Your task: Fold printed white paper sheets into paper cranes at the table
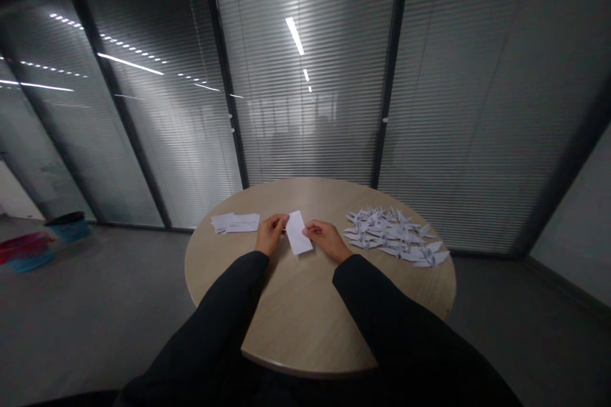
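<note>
A white rectangular paper slip [298,233] stands tilted on the round wood-look table [305,305], held between my left hand [271,234] and my right hand [327,240]. My left fingertips grip its upper left edge, and my right fingertips press against its right edge. To the left of my left hand lies a loose pile of white paper slips [236,223]. A large group of white folded paper cranes [394,236] sits to the right of my right hand, apart from it.
Glass partitions with grey blinds [305,102] stand behind the table. On the grey floor at the left are a blue bin with a dark lid [69,227] and a blue bin under red cloth [26,252]. My black sleeves extend over the table's near side.
</note>
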`<action>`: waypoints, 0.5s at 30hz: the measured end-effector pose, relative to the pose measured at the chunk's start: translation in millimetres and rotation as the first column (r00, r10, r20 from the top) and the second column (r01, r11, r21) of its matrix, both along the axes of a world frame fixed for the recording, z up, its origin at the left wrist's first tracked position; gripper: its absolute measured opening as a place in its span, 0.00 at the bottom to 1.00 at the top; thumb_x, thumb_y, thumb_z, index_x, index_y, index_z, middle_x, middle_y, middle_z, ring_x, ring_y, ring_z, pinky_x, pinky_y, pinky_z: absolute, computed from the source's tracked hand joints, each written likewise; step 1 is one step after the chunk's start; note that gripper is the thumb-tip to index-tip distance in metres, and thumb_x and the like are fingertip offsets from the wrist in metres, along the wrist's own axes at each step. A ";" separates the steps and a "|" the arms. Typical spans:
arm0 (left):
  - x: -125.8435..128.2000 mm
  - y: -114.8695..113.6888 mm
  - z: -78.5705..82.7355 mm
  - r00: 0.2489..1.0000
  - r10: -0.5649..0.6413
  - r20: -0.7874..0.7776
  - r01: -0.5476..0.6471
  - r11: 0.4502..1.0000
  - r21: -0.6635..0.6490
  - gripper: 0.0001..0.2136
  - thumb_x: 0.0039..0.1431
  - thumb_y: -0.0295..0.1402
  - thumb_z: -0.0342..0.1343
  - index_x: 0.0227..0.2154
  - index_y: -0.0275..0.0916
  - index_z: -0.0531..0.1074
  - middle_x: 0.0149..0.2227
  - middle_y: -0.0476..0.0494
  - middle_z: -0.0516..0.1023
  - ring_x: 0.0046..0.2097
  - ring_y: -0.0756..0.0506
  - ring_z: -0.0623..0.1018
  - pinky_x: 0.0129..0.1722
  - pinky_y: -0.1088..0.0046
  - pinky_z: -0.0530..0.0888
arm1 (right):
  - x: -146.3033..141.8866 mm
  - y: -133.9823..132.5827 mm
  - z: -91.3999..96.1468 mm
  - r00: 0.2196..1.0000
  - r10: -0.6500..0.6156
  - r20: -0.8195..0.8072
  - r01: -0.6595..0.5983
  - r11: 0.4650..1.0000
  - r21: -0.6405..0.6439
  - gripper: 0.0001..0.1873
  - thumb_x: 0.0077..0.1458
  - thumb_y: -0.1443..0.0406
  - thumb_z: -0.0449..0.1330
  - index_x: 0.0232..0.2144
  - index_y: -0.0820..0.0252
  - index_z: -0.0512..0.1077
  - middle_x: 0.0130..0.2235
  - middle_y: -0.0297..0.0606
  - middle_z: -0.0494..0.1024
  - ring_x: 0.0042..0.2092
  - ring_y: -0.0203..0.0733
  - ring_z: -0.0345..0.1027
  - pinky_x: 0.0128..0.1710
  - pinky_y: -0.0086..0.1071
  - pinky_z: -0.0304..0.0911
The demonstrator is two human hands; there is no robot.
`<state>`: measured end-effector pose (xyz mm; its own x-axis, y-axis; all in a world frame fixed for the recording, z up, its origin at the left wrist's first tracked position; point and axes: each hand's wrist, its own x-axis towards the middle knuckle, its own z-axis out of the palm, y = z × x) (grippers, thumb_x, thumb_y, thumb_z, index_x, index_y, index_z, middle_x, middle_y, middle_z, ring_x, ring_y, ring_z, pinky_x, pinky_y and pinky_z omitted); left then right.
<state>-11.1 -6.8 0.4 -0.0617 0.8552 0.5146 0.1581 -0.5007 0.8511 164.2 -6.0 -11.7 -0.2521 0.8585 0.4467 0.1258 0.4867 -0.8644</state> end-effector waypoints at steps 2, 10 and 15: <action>-0.1 1.0 -1.1 0.999 0.041 0.011 -0.041 0.999 -0.005 0.18 0.49 0.46 0.55 0.28 0.33 0.74 0.23 0.46 0.75 0.23 0.50 0.73 0.23 0.75 0.72 | -0.8 0.3 -0.4 1.000 0.001 0.000 -0.001 1.000 -0.002 0.11 0.44 0.59 0.60 0.27 0.62 0.70 0.27 0.36 0.75 0.29 0.37 0.69 0.31 0.30 0.63; 0.6 -3.8 -0.9 0.994 0.105 0.000 -0.105 0.994 0.011 0.16 0.51 0.46 0.54 0.24 0.35 0.70 0.19 0.50 0.72 0.19 0.50 0.73 0.20 0.77 0.70 | -1.3 -1.6 2.0 1.000 0.010 0.003 -0.010 1.000 0.008 0.11 0.44 0.59 0.60 0.26 0.62 0.70 0.28 0.37 0.75 0.30 0.38 0.69 0.32 0.31 0.63; -0.1 -9.4 2.9 0.980 0.184 -0.077 -0.181 0.982 0.049 0.19 0.54 0.48 0.50 0.18 0.37 0.64 0.15 0.53 0.68 0.17 0.51 0.72 0.17 0.79 0.65 | -2.1 -3.2 3.3 1.000 0.027 0.005 -0.027 1.000 0.008 0.11 0.44 0.58 0.60 0.26 0.62 0.70 0.28 0.36 0.75 0.30 0.38 0.69 0.32 0.31 0.64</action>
<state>-11.2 -16.3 3.3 -0.1718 0.8113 0.5588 0.3173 -0.4914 0.8111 162.1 -9.2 -8.5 -0.2776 0.8477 0.4521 0.1166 0.4968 -0.8600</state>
